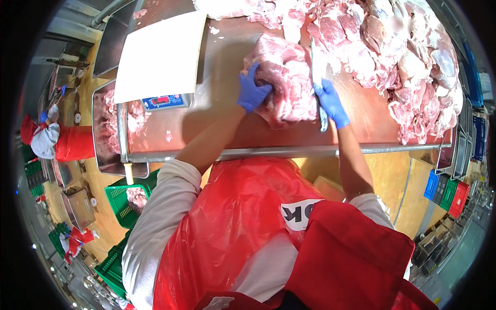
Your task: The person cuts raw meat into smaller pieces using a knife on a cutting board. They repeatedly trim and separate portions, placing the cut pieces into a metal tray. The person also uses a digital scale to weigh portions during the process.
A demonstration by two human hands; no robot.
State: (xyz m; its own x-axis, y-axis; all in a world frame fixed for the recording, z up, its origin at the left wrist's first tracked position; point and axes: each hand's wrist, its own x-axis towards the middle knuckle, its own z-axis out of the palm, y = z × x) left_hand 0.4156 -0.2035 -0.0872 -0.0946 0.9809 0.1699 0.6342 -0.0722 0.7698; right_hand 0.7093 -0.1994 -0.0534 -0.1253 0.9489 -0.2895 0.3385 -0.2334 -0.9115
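Note:
A thick slab of raw pink meat point(287, 85) lies on the steel worktable point(222, 67) in front of me. My left hand point(253, 93), in a blue glove, grips its left edge, thumb and fingers apart against the meat. In my right hand point(332, 105), also blue-gloved, is a knife point(324, 121). Its handle end sticks out below the fist, and the long blade points away from me along the slab's right side. Whether the blade touches the meat I cannot tell.
Many raw cuts point(382, 46) are heaped at the right and far side. A white board point(157, 57) rests over a blue scale point(165, 102) at left. Beside it, a steel tub point(98, 150) holds trimmings. Green crates point(116, 199) stand below; a person point(46, 137) works farther left.

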